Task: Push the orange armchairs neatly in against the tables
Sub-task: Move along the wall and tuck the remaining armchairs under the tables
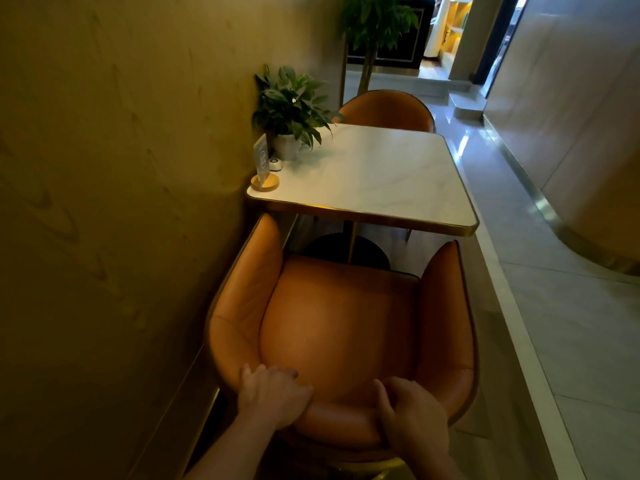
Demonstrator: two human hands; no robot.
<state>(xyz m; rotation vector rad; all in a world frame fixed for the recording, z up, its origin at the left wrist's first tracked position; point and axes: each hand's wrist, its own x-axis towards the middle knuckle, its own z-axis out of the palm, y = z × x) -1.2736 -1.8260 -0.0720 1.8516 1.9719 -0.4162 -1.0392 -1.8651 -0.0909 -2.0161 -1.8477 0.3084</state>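
An orange armchair (332,327) stands right below me, its open front facing a white marble table (381,174) with a gold rim. The chair's armrest tips lie just short of the table's near edge. My left hand (272,396) grips the top of the backrest on the left side, fingers curled over the rim. On the right side of the same backrest my right hand (412,415) grips the rim too. A second orange armchair (388,110) sits at the far side, its back close against the table.
A wood-panelled wall (121,202) runs along the left, close to the chair. On the table's left side stand a potted plant (291,112), a small sign on a round wooden base (265,178) and a white call button (275,164). A tiled aisle (554,306) runs on the right beyond a low step.
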